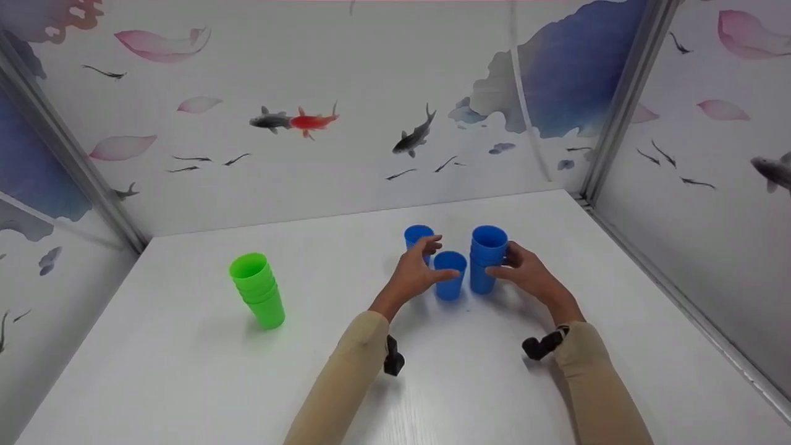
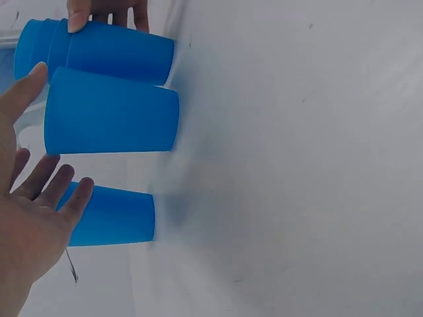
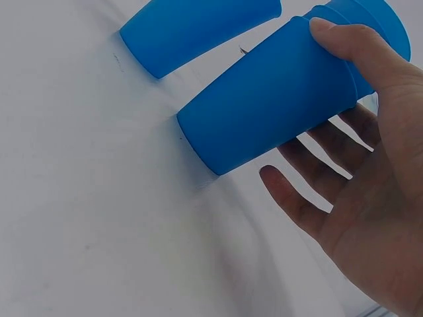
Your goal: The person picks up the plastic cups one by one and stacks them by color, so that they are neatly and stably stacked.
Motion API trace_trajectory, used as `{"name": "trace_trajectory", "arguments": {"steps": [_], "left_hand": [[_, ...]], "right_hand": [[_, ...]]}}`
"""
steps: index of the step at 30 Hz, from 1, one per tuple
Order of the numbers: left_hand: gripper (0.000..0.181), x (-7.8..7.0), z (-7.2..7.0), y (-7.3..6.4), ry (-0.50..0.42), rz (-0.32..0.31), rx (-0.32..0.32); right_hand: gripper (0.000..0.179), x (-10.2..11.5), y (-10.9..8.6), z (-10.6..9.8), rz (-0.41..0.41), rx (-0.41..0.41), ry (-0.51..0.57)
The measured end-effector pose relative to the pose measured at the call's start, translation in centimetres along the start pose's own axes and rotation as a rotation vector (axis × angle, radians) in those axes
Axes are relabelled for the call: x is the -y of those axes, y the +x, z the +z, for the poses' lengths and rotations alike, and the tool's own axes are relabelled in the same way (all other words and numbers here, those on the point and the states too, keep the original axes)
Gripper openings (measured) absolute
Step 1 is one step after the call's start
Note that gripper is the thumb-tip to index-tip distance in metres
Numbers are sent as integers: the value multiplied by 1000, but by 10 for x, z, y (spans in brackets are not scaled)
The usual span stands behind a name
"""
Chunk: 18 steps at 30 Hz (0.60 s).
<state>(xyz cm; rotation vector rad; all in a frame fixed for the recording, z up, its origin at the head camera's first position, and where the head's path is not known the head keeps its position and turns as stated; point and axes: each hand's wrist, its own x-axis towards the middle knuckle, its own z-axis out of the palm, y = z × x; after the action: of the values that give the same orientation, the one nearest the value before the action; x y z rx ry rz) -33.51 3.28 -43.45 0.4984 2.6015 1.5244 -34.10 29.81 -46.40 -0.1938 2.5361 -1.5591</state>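
Observation:
A stack of nested blue cups (image 1: pixel 483 272) stands upright on the white table, and my right hand (image 1: pixel 530 272) holds it near the upper rims. In the right wrist view the thumb lies on the stack's side, with fingers passing behind it. Just left of the stack stands a single blue cup (image 1: pixel 448 284). My left hand (image 1: pixel 413 273) is at this cup, fingers spread and thumb near its rim; whether they touch is hard to tell. Another blue cup (image 1: pixel 418 233) stands farther back, partly hidden by the left hand, and shows lower in the left wrist view (image 2: pixel 115 216).
On the left of the table (image 1: pixel 185 371) stands a stack of green cups (image 1: pixel 266 300), slightly tilted in the view. White panels (image 1: pixel 346 179) with painted fish and petals enclose the table at the back and sides.

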Motion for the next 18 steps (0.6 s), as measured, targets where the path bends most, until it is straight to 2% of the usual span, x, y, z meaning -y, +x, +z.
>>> {"name": "trace_trajectory", "arguments": {"steps": [8,18], "left_hand": [[90,4,7,2,27,-83,44],[79,4,6,-1,29,-81,35]], "right_hand": [[96,0,-2,-2,-15,-4,5],[98,1,-1,0,-12,1,17]]}}
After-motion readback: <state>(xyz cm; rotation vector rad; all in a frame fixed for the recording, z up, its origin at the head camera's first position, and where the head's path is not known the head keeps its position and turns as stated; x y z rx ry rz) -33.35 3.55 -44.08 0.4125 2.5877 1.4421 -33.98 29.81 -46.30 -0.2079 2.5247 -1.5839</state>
